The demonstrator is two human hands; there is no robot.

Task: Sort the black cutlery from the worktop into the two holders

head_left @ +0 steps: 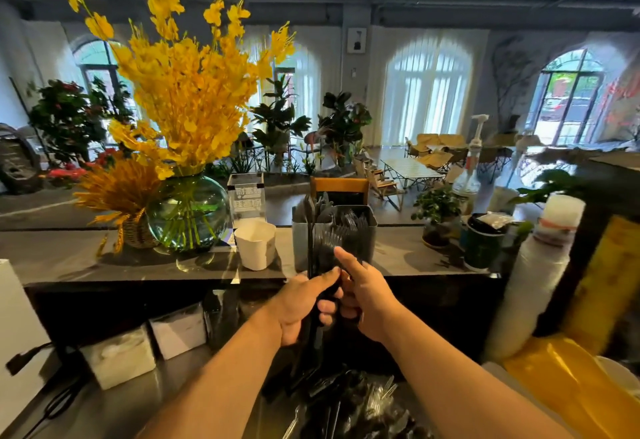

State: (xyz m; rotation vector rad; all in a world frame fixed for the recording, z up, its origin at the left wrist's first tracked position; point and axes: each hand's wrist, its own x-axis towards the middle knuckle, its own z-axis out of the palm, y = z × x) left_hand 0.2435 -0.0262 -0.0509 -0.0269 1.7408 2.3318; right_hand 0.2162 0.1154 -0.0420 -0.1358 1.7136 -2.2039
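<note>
bundle: a fistful of black cutlery [312, 258] is held upright just in front of the holders, at roughly 12 o'clock from the wrists
left hand [301, 307]: clenched round the handles with the thumb laid across the front, probably so the stack is kept from fanning out
right hand [367, 303]: curled onto the same bundle from the 3 o'clock side. The index finger is stuck up along the fork heads, maybe so one piece can be peeled off or the tops evened
why upright: handles are pointed down, so pieces can be dropped in handle-first like what's already stood in the holders
left holder [298, 248]: greyish, set on the raised counter [86, 258] at 11 o'clock from the hands, with spoon- or knife-like tops poking out
right holder [370, 230]: metal-looking, pressed against the left one's 3 o'clock side and packed with forks, tines up
pile [346, 400]: plenty is left jumbled on the worktop [114, 411] at 6 o'clock, between the forearms. It's too blurry for types to be told apart
look: glossy black plastic, thin, and likely slippery when bunched, hence the two-handed squeeze
progress: judged about midway
</note>
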